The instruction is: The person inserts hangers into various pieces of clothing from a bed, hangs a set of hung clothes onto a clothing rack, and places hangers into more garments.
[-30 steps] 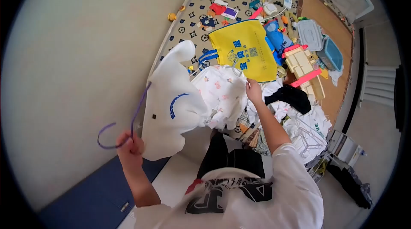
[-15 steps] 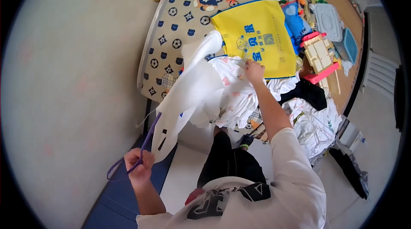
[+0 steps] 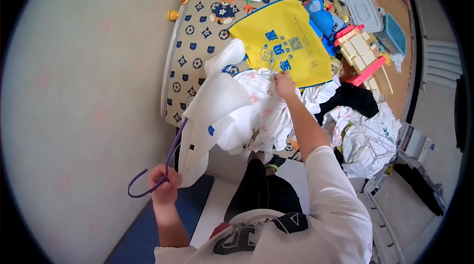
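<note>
My left hand (image 3: 165,184) is closed around a purple cord (image 3: 178,140) at the lower left, its loop hanging out past the fist. The cord runs into a large white cloth bag (image 3: 217,94), which stretches away from that hand up over the bed's edge and has small black and blue marks. My right hand (image 3: 285,85) has its fingers pinched together at the lower edge of a yellow printed bag (image 3: 301,42). What those fingers hold is hard to make out. Beneath that hand lies white clothing (image 3: 269,111) with pink prints.
A patterned mat (image 3: 197,47) covers the bed. Toys, including a cream and pink plastic piece (image 3: 360,52), lie at the right, near a clear tub with a blue rim (image 3: 392,34). Black cloth (image 3: 353,100) and a bundled white bag (image 3: 373,140) are nearer. The wall (image 3: 89,91) stands at left.
The view has shifted slightly, so the bed's contents sit lower left. The white bag's lower part has spread, showing more of a blue mark. Both hands stay in much the same places.
</note>
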The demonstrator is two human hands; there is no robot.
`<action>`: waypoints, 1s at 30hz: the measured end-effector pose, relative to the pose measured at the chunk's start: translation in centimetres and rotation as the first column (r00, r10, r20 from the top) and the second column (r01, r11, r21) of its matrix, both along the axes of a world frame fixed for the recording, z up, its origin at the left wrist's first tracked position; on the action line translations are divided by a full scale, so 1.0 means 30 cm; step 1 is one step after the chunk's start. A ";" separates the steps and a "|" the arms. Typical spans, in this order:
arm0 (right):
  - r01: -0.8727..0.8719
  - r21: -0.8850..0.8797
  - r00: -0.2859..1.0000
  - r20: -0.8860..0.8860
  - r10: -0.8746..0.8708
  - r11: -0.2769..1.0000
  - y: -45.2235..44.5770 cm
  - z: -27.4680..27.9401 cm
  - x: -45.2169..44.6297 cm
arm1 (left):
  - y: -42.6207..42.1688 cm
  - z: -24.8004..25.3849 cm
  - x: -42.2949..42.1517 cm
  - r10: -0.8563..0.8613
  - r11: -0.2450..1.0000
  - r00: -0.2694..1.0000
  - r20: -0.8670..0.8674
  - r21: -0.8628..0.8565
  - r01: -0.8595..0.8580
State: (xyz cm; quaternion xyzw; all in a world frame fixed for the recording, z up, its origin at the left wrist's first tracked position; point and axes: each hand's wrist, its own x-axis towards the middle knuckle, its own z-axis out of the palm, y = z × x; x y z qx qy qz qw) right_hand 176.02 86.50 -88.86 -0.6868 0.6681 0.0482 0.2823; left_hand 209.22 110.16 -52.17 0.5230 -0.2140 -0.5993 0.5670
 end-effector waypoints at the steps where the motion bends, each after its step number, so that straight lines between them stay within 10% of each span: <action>1: 0.032 0.081 0.999 -0.009 -0.032 0.996 0.001 0.012 0.005 | 0.012 0.001 -0.007 0.006 1.000 1.000 0.006 0.007 -0.006; 7: 0.137 -0.040 0.942 0.315 -0.117 0.990 0.100 0.090 0.005 | 0.047 0.039 -0.048 0.088 0.996 0.996 -0.033 0.014 -0.088; 16: 0.172 -0.080 0.741 0.667 -0.075 0.982 0.453 0.735 -0.190 | 0.004 0.270 -0.176 -0.046 0.995 0.994 -0.099 -0.088 0.037; 19: 0.291 0.143 0.727 0.610 -0.316 0.946 0.630 0.992 -0.317 | 0.014 0.409 -0.255 -0.159 0.977 0.973 -0.170 -0.172 0.130; 25: 0.637 0.228 0.273 0.827 -0.492 0.736 0.977 1.461 -0.535 | 0.107 0.631 -0.562 -0.469 0.865 0.882 -0.045 -0.226 0.449; 30: 0.723 0.211 0.006 0.950 -0.311 0.658 1.331 1.752 -0.738 | 0.230 0.816 -0.989 -0.697 0.701 0.715 -0.056 -0.265 0.662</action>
